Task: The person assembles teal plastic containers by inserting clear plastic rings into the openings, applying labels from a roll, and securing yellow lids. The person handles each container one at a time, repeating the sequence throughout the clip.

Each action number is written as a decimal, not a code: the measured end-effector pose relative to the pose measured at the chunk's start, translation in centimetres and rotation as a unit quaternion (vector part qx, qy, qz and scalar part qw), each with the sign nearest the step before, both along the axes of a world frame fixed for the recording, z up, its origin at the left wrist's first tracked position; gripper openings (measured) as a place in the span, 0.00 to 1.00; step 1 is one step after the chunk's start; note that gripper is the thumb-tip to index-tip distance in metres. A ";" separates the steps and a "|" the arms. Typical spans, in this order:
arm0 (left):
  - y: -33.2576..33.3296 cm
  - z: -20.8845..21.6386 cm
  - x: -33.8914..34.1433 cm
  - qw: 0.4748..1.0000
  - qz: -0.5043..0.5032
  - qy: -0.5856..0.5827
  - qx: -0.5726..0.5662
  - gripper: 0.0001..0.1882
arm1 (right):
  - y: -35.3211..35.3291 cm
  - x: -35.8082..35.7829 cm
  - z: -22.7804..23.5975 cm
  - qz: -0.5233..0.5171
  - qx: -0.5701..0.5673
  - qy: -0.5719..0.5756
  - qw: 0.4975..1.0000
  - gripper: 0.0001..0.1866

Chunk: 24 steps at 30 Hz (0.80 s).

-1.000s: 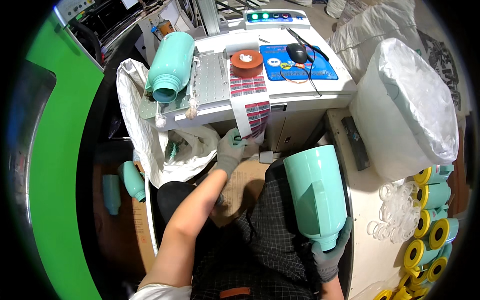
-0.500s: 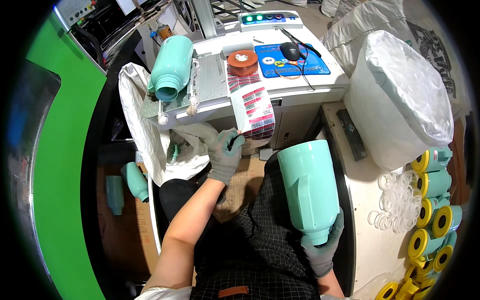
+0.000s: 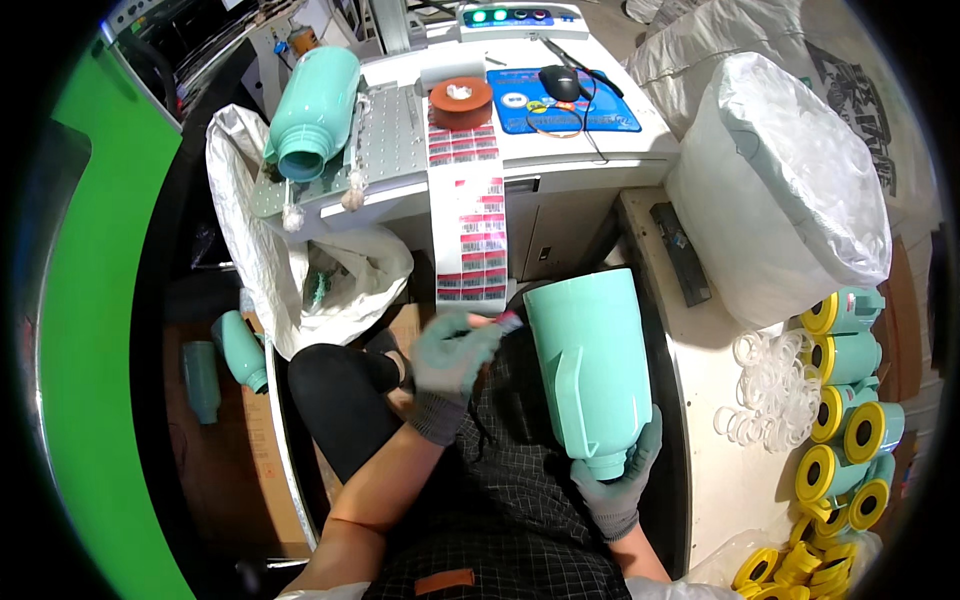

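My right hand (image 3: 622,482), in a grey glove, grips the narrow threaded neck of a mint-green plastic jug body (image 3: 592,360). The jug is held neck down over my lap, with its moulded handle facing left. Close to its left side, my gloved left hand (image 3: 453,362) pinches a small red-and-white sticker label (image 3: 509,322) between thumb and fingertips; the label is slightly blurred. A strip of sticker labels (image 3: 470,235) hangs over the table's front edge, with some bare backing in its upper part. On the strip, up on the table, rests a brown tape roll (image 3: 461,103).
Another mint-green jug body (image 3: 315,112) lies on the perforated metal plate (image 3: 392,135). A mouse (image 3: 562,83) sits on a blue pad (image 3: 610,115). To the right are a white sack (image 3: 770,200), clear rings (image 3: 770,400) and yellow-rimmed jugs (image 3: 835,360). An open white bag (image 3: 350,270) hangs left.
My left hand has come away from the label strip toward me and the jug, now with a label in its fingertips. The strip hangs straighter. My right hand still holds the jug.
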<state>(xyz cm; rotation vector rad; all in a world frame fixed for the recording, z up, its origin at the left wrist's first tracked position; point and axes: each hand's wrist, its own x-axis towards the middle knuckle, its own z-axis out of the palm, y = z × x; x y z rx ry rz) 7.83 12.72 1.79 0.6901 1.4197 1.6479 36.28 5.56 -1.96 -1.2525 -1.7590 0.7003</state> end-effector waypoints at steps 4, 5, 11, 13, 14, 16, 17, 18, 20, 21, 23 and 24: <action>0.2 2.2 2.2 0.982 -0.126 -0.140 -0.033 0.06 | -0.3 0.2 -0.5 0.012 0.040 -0.037 0.998 0.66; 0.3 2.5 2.3 0.978 -0.147 -0.147 -0.034 0.06 | -0.3 0.1 -0.6 0.009 0.046 -0.038 0.998 0.66; 0.5 1.7 2.1 0.969 -0.190 -0.156 0.009 0.08 | -0.3 -0.1 -0.6 -0.007 0.069 -0.064 0.996 0.66; 0.6 2.0 2.3 0.970 -0.190 -0.149 0.005 0.07 | -0.3 -0.1 -0.7 -0.010 0.080 -0.076 0.994 0.67; 0.5 2.1 2.3 0.971 -0.187 -0.150 0.001 0.06 | -0.3 -0.1 -0.6 -0.001 0.083 -0.076 0.994 0.66; 0.5 2.6 2.5 0.977 -0.175 -0.124 0.001 0.05 | -0.5 -0.2 -0.2 0.018 0.089 -0.076 0.993 0.65; 0.4 3.1 2.7 0.982 -0.165 -0.094 0.006 0.06 | -0.5 -0.2 -0.1 0.014 0.087 -0.077 0.993 0.65; 0.4 3.4 2.7 0.986 -0.155 -0.065 0.010 0.08 | -0.5 -0.3 0.0 0.011 0.085 -0.078 0.993 0.65; 0.8 0.4 0.6 0.988 -0.147 -0.030 -0.032 0.11 | -0.3 -0.1 0.2 0.015 0.080 -0.083 0.993 0.65; 1.0 -1.6 -1.0 0.988 -0.143 -0.013 -0.049 0.13 | -0.1 0.3 0.2 0.021 0.079 -0.088 0.993 0.65; 0.8 -2.2 -3.6 0.950 -0.114 0.247 -0.155 0.27 | 0.2 -0.2 0.7 0.015 -0.007 0.039 0.999 0.64; 0.2 -2.7 -5.4 0.927 -0.068 0.346 -0.126 0.29 | 0.4 -0.3 1.4 0.005 -0.055 0.097 0.994 0.63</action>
